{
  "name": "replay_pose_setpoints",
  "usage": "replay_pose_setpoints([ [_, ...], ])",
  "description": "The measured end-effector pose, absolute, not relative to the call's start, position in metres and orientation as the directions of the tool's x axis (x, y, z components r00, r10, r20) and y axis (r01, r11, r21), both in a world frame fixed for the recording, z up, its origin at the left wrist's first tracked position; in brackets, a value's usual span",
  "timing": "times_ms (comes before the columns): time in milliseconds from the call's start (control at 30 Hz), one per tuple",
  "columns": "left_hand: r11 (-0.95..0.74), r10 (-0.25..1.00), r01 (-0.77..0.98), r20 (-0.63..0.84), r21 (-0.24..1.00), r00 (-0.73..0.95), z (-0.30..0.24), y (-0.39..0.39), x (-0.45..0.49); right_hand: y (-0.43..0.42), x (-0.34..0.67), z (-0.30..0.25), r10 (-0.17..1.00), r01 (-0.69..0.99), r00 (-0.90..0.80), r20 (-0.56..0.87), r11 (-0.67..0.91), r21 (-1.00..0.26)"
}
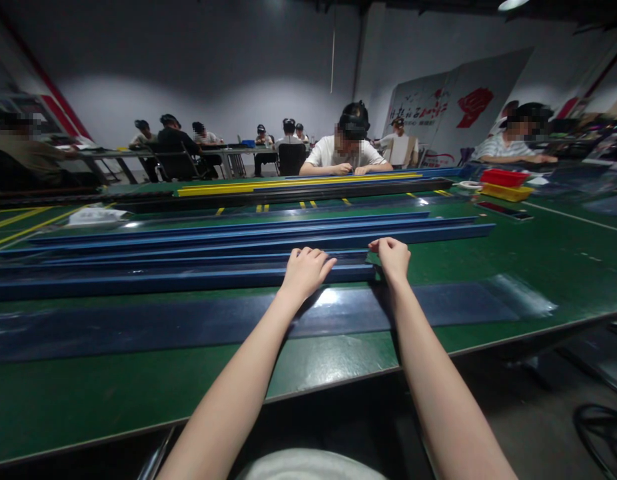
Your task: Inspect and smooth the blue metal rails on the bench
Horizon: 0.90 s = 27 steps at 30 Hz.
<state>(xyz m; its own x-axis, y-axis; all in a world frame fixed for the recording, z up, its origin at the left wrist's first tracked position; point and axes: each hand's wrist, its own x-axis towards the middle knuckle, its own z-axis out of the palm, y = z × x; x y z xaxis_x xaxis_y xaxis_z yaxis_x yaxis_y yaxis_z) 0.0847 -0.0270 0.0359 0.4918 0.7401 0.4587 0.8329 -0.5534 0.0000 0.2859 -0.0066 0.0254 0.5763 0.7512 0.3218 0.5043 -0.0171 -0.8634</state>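
My left hand (307,272) lies over a long blue plastic channel (178,280) near its right end, fingers curled across it and thumb stretched to the right. Just past that end, my right hand (392,259) is closed in a pinch, fingertips towards the channel. Whatever sits between those fingertips is too small to make out. Behind this piece, more long blue channels (438,233) lie side by side. Closer to me, a flat, shiny dark-blue strip (153,323) runs under my wrists along the table.
The green table (563,257) has its front edge below my forearms. Yellow strips (298,184) and black strips lie farther back. At right are a red bin (504,177), a yellow bin (506,192) and a phone (503,211). A co-worker (346,150) sits opposite.
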Motion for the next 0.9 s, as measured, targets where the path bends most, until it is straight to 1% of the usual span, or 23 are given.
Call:
replay_pose_setpoints([
  [267,-0.539,0.744,0.843,0.467,-0.003,0.477,0.035,-0.026,0.084,-0.005,0.286,0.024,0.743,0.476,0.599,0.298,-0.031,-0.879],
  [467,-0.528,0.752,0.849,0.465,0.001,0.467,0.036,-0.027,0.084,-0.002,0.287,0.021,0.741,0.471,0.595,0.310,-0.010,-0.882],
  [700,-0.544,0.740,0.839,0.470,-0.004,0.481,0.035,-0.026,0.084,0.000,0.290,0.017,0.728,0.475,0.613,0.309,-0.026,-0.880],
  [800,-0.551,0.733,0.834,0.474,-0.007,0.488,0.034,-0.026,0.084,0.001,0.292,0.015,0.728,0.460,0.631,0.268,-0.074,-0.885],
  [900,-0.562,0.725,0.827,0.478,-0.006,0.496,0.034,-0.027,0.085,0.002,0.293,0.013,0.755,0.431,0.629,0.183,-0.143,-0.891],
])
